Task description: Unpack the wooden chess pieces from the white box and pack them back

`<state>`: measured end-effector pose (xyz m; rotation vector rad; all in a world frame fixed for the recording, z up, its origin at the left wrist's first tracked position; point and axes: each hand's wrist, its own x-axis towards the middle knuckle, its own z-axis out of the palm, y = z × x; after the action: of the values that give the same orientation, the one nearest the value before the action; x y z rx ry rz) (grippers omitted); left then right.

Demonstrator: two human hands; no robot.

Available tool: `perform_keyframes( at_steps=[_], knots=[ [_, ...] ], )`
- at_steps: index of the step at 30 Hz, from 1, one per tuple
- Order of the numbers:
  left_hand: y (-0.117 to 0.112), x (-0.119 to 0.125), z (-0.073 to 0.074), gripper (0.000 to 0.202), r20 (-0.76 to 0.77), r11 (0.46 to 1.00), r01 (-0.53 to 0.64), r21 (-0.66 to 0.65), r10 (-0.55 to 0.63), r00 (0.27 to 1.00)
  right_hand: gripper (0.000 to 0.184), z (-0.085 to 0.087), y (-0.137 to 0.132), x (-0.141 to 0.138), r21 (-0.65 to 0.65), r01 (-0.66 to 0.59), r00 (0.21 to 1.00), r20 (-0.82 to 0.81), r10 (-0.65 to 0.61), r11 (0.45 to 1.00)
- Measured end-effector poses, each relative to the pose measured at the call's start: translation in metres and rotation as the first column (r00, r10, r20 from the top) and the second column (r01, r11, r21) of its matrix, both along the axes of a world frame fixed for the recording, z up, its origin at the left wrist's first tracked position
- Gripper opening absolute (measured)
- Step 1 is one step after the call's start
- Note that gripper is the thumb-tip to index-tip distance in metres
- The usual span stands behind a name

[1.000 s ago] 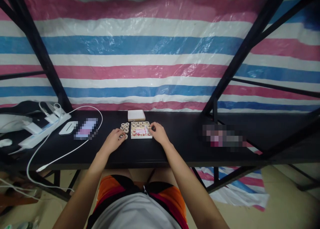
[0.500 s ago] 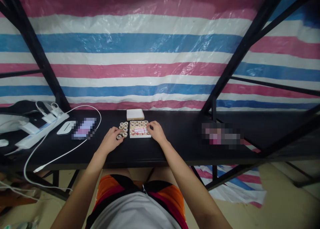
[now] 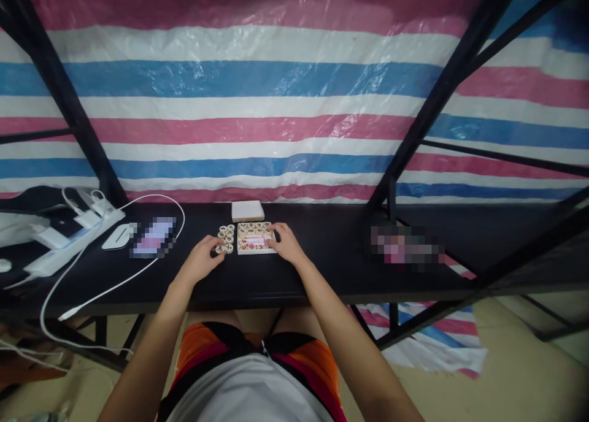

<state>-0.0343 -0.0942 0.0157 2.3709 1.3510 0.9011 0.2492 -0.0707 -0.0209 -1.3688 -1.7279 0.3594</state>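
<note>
A: What's the biggest thing there?

B: A striped plastic sheet (image 3: 257, 78), hanging behind the long black tabletop (image 3: 331, 268). Black metal posts slant up on both sides, the left post (image 3: 69, 97) and the right post (image 3: 427, 115).

A: Anything in the way?

B: On the left, a white power strip (image 3: 50, 259) with plugs in it. A white cable (image 3: 115, 290) loops across the tabletop, its loose end lying near the front edge. Inside the loop are a blurred patch (image 3: 154, 238) and a flat white gadget (image 3: 120, 237). Another blurred patch (image 3: 405, 247) (too masked to name) sits near the right post.

A: Room to move?

B: Black surface stretches from the right hand (image 3: 286, 244) to that second patch, and a strip runs along the front edge before both wrists.

A: And the hands?

B: The right one is at the right end of an open box (image 3: 256, 251), finger and thumb parted; whether they grip it, I can't tell. The left hand (image 3: 202, 257) curls around the nearest of the round pieces (image 3: 229, 248) left of the box. Its grip is unclear too. The lid (image 3: 247, 210) lies just behind the box.
</note>
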Motion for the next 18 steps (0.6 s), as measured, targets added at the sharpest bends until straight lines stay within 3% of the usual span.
perform_keyframes(
  at_steps=[6, 12, 18],
  knots=[
    [0.005, 0.024, 0.008, 0.019, 0.072, 0.990, 0.124, 0.069, -0.129, 0.989, 0.034, 0.000, -0.001, 0.001, -0.030, -0.019, 1.000, -0.001, 0.019, 0.999],
    [0.034, 0.054, 0.011, 0.015, -0.121, 0.966, 0.235, 0.104, -0.222, 0.968, 0.030, 0.000, -0.001, 0.001, -0.039, -0.015, 1.000, -0.025, 0.014, 0.999],
    [0.038, 0.053, 0.000, 0.022, -0.240, 0.963, 0.228, 0.142, -0.190, 0.952, 0.026, 0.000, 0.001, 0.002, -0.045, 0.011, 1.000, -0.029, -0.012, 0.999]
  ],
)
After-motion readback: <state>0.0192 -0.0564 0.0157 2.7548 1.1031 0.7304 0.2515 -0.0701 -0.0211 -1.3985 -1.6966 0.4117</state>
